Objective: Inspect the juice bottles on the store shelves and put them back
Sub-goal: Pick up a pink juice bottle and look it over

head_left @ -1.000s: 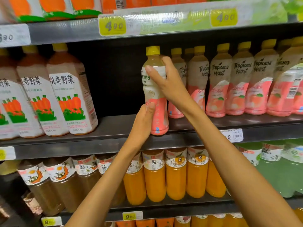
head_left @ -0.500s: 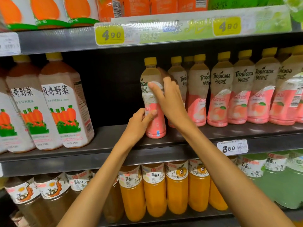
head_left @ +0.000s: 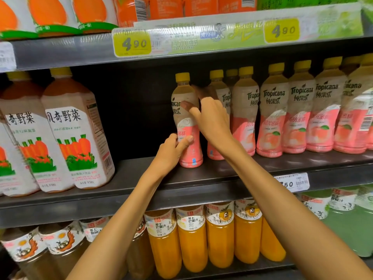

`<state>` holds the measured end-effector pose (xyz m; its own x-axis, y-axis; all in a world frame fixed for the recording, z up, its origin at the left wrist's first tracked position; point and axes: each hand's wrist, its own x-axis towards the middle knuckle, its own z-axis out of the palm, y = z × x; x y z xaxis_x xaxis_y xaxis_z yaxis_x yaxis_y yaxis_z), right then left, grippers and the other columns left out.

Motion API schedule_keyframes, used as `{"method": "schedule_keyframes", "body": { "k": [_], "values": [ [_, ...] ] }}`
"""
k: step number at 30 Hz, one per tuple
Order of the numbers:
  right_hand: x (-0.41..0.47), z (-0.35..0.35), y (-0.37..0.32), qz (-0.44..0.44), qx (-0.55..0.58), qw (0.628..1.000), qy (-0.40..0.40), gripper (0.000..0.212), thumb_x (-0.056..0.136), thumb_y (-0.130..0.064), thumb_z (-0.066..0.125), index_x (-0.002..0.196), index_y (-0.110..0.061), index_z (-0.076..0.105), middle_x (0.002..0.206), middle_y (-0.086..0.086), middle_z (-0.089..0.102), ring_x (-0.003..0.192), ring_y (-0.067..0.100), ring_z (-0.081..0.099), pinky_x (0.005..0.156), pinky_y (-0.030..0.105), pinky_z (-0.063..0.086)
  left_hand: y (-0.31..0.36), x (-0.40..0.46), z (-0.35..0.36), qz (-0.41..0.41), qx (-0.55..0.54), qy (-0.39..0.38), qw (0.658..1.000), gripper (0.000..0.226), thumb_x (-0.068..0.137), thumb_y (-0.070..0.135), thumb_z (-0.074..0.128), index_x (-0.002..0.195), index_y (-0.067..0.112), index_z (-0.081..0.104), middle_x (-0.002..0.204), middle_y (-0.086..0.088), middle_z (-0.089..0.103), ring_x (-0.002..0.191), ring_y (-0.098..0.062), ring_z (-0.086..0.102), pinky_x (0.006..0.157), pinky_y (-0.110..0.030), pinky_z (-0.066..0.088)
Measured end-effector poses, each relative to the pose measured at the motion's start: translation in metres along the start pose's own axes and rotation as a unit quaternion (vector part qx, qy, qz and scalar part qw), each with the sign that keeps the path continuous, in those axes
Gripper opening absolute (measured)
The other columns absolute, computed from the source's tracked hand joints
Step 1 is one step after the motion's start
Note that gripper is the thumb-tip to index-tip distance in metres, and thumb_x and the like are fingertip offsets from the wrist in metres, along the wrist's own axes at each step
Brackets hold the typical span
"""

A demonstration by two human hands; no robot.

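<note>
A Tropicana peach juice bottle (head_left: 186,118), pink below with a yellow cap, stands upright on the middle shelf (head_left: 201,184) at the left end of a row of like bottles (head_left: 272,118). My left hand (head_left: 171,152) grips its lower part, thumb across the pink label. My right hand (head_left: 212,120) holds its upper part, one digit on the front and blurred fingers reaching behind it. The bottle's base touches the shelf board.
Big carrot-juice bottles (head_left: 70,138) stand to the left, with a dark gap between them and the held bottle. Orange juice bottles (head_left: 191,239) fill the shelf below, brown (head_left: 40,249) and green (head_left: 343,219) ones beside them. Yellow 4.90 price tags (head_left: 132,44) hang on the upper shelf edge.
Both hands have lowered the bottle from above the shelf edge and pushed it back until it stands on the shelf. The view has tilted down a little.
</note>
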<state>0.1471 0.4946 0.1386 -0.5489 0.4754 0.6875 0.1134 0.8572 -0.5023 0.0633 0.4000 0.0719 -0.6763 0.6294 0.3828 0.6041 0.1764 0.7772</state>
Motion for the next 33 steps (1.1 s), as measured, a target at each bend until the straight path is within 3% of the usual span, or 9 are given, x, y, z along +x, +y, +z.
{"method": "schedule_keyframes", "body": {
  "k": [5, 9, 11, 14, 16, 19, 23, 27, 33],
  "values": [
    [0.003, -0.001, 0.001, -0.002, -0.016, 1.000, 0.001, 0.031, 0.096, -0.033, 0.055, 0.078, -0.010, 0.044, 0.100, 0.021, 0.062, 0.096, 0.041, 0.058, 0.065, 0.038, 0.035, -0.001, 0.002, 0.000, -0.004, -0.003, -0.008, 1.000, 0.042, 0.094, 0.042, 0.050, 0.114, 0.005, 0.054, 0.112, -0.009, 0.063, 0.100, -0.020, 0.062, 0.084, -0.028, 0.048],
    [0.000, -0.009, 0.002, 0.003, 0.015, 1.000, 0.000, 0.041, 0.094, -0.036, 0.056, 0.068, -0.009, 0.039, 0.078, 0.013, 0.053, 0.080, 0.033, 0.051, 0.061, 0.036, 0.031, -0.002, 0.000, -0.001, -0.005, 0.010, -0.009, 1.000, 0.037, 0.093, 0.043, 0.051, 0.104, 0.008, 0.053, 0.097, -0.001, 0.063, 0.087, -0.012, 0.061, 0.069, -0.013, 0.045],
    [-0.001, -0.016, 0.004, 0.016, 0.047, 0.997, 0.066, 0.037, 0.093, -0.026, 0.055, 0.066, -0.012, 0.034, 0.082, 0.015, 0.053, 0.086, 0.037, 0.051, 0.063, 0.034, 0.025, -0.002, 0.001, -0.001, -0.011, 0.016, -0.010, 1.000, 0.038, 0.093, 0.044, 0.050, 0.106, 0.008, 0.053, 0.100, -0.002, 0.062, 0.087, -0.012, 0.061, 0.067, -0.015, 0.044],
    [0.002, -0.027, 0.012, 0.018, 0.022, 0.989, 0.143, 0.024, 0.092, -0.018, 0.053, 0.074, -0.006, 0.044, 0.088, 0.023, 0.055, 0.090, 0.039, 0.052, 0.066, 0.037, 0.026, -0.001, 0.001, -0.002, -0.018, 0.018, -0.013, 1.000, 0.034, 0.093, 0.045, 0.050, 0.106, 0.013, 0.050, 0.100, 0.003, 0.059, 0.080, -0.001, 0.057, 0.059, -0.011, 0.042],
    [0.008, -0.032, 0.016, 0.024, -0.036, 0.994, 0.099, 0.037, 0.091, -0.014, 0.051, 0.059, -0.006, 0.035, 0.074, 0.023, 0.051, 0.076, 0.035, 0.051, 0.065, 0.041, 0.035, -0.001, 0.001, -0.001, -0.024, 0.013, -0.014, 1.000, 0.034, 0.093, 0.045, 0.050, 0.107, 0.014, 0.049, 0.103, 0.001, 0.059, 0.084, -0.006, 0.058, 0.061, -0.012, 0.041],
    [0.014, -0.033, 0.024, 0.036, -0.109, 0.993, 0.004, 0.042, 0.091, -0.011, 0.049, 0.053, -0.009, 0.033, 0.068, 0.014, 0.048, 0.074, 0.031, 0.048, 0.066, 0.035, 0.034, -0.001, 0.000, 0.001, -0.028, -0.009, -0.011, 1.000, 0.037, 0.093, 0.043, 0.051, 0.108, 0.009, 0.051, 0.108, -0.005, 0.062, 0.090, -0.014, 0.060, 0.068, -0.019, 0.045],
    [0.014, -0.027, 0.030, 0.008, -0.155, 0.988, 0.005, 0.035, 0.088, -0.009, 0.053, 0.057, -0.003, 0.038, 0.065, 0.012, 0.051, 0.079, 0.038, 0.057, 0.065, 0.035, 0.033, 0.001, -0.002, 0.003, -0.030, -0.013, -0.003, 0.999, 0.035, 0.093, 0.043, 0.052, 0.107, 0.011, 0.050, 0.106, -0.003, 0.061, 0.085, -0.008, 0.058, 0.065, -0.016, 0.044],
    [0.015, -0.028, 0.032, 0.002, -0.115, 0.993, 0.033, 0.048, 0.087, -0.013, 0.059, 0.051, -0.011, 0.027, 0.053, 0.006, 0.035, 0.062, 0.029, 0.042, 0.059, 0.035, 0.031, 0.000, -0.003, 0.005, -0.039, -0.032, 0.009, 0.999, 0.045, 0.093, 0.043, 0.052, 0.118, 0.006, 0.050, 0.116, -0.008, 0.062, 0.100, -0.017, 0.060, 0.082, -0.027, 0.047],
    [0.009, -0.032, 0.027, -0.027, 0.015, 0.997, 0.065, 0.053, 0.079, -0.014, 0.069, 0.056, -0.017, 0.022, 0.051, -0.001, 0.028, 0.055, 0.020, 0.033, 0.053, 0.033, 0.027, 0.002, -0.003, 0.005, -0.032, -0.042, 0.001, 0.999, 0.039, 0.094, 0.042, 0.049, 0.118, 0.011, 0.051, 0.115, -0.002, 0.061, 0.090, -0.007, 0.058, 0.066, -0.012, 0.043]
  ]
}}
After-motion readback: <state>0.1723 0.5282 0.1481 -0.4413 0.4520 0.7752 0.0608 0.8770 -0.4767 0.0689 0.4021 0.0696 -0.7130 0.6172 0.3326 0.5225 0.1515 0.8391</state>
